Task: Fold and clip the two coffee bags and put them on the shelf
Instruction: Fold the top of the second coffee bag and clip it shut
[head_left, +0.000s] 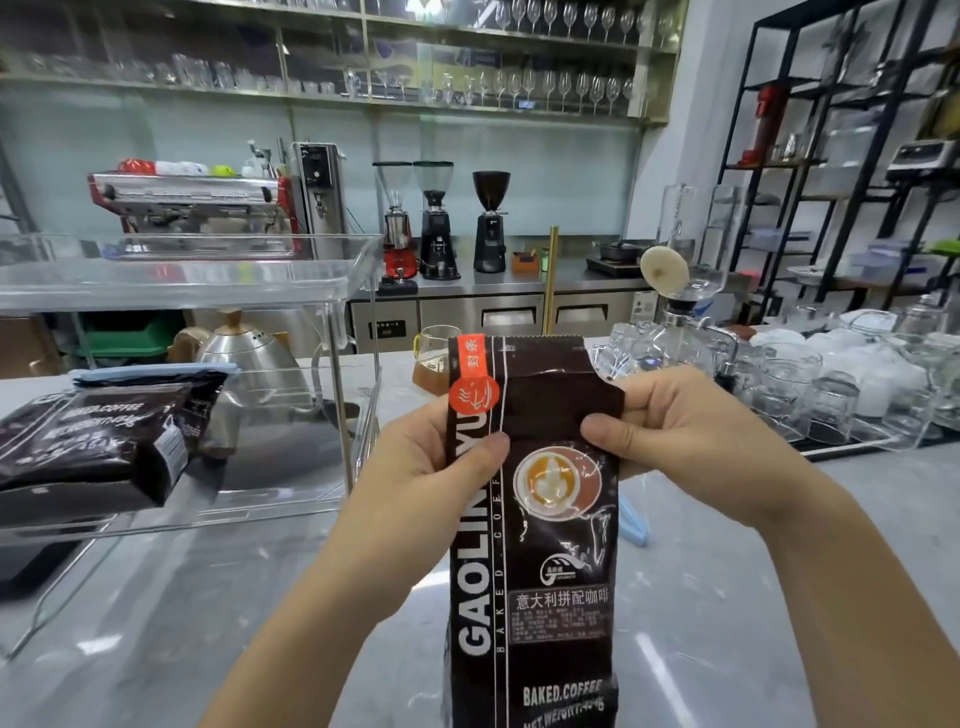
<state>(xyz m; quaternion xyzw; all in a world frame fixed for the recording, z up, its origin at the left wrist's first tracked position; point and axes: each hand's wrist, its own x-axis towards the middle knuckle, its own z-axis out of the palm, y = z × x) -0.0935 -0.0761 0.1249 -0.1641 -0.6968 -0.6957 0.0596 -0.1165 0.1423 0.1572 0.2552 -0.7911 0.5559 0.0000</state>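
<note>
A dark brown coffee bag (540, 545) with white lettering and an orange label stands upright on the counter in front of me. My left hand (421, 457) pinches its left edge near the top, and my right hand (691, 431) pinches the right edge, where the top is partly folded over. A second coffee bag (98, 441) lies on the lower level of the clear acrylic shelf (332, 280) at the left, with a light blue clip (156, 371) across its folded top. Another light blue clip (634, 525) lies on the counter behind the held bag, partly hidden.
A steel kettle (249, 358) stands behind the shelf. Many upturned glasses and cups (831, 384) fill a tray at the right, with a siphon brewer (675, 322) beside them. A glass cup of brown liquid (431, 358) stands behind the bag. The grey marble counter (208, 597) spreads below.
</note>
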